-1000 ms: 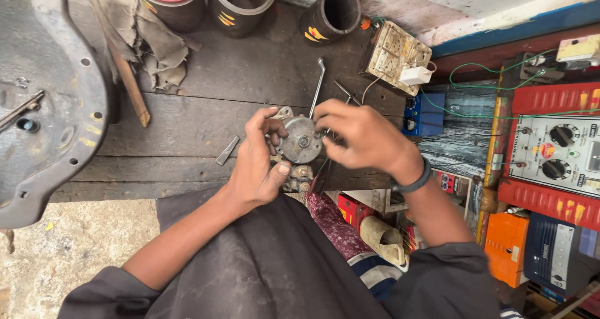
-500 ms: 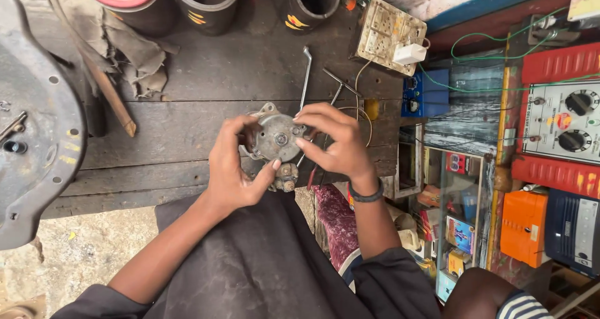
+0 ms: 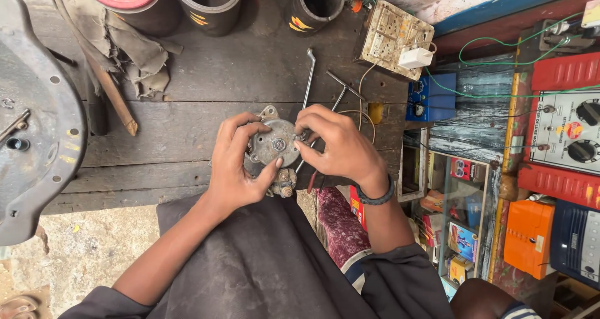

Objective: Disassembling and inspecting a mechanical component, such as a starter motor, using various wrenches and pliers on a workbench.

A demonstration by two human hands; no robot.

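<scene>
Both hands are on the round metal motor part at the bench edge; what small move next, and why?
Probably keep the left hand clamped on the motor part while the right hand turns its fingertips at the rim: they pinch something small there, too small to identify.

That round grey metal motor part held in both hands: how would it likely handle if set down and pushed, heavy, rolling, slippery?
The motor part looks like cast metal, so probably heavy for its size and stiff. Its round body may roll on the wooden bench, though the mounting ear on top should stop it. The grimy surface may be slippery; the left hand and right hand both grip it.
</scene>
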